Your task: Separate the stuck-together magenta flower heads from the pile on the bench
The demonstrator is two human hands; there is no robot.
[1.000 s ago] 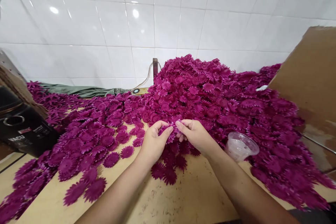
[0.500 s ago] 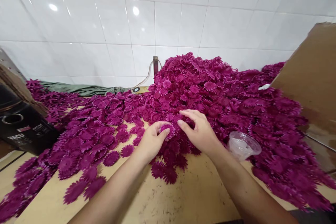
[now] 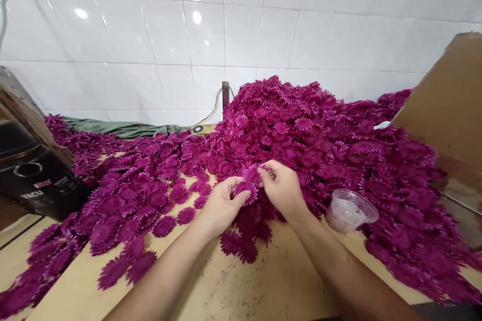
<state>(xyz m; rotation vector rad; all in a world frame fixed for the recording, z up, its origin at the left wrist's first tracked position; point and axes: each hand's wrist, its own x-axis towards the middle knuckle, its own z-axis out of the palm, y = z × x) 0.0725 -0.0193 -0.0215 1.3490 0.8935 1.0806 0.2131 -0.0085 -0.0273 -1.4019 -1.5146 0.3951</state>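
Note:
My left hand (image 3: 227, 204) pinches a magenta artificial flower piece (image 3: 246, 191) between thumb and fingers, low over the front of the heap. Close beside it, my right hand (image 3: 281, 186) has thumb and fingertips closed on another magenta flower piece (image 3: 253, 174), which overlaps the first. Whether the two pieces are joined I cannot tell. Below both hands, a few loose flower pieces (image 3: 246, 250) lie on the wooden tabletop (image 3: 241, 293). A large heap of the same flower pieces (image 3: 286, 120) rises behind the hands.
A clear plastic cup (image 3: 351, 210) with whitish contents stands right of my right forearm. On the left is a black box (image 3: 37, 175); on the right, a cardboard sheet (image 3: 444, 105). Flower pieces (image 3: 128, 200) spread leftward. A white tiled wall (image 3: 241, 35) closes the back.
My right hand has closed from open fingers onto a flower piece and come against the one in my left hand. The view has shifted slightly.

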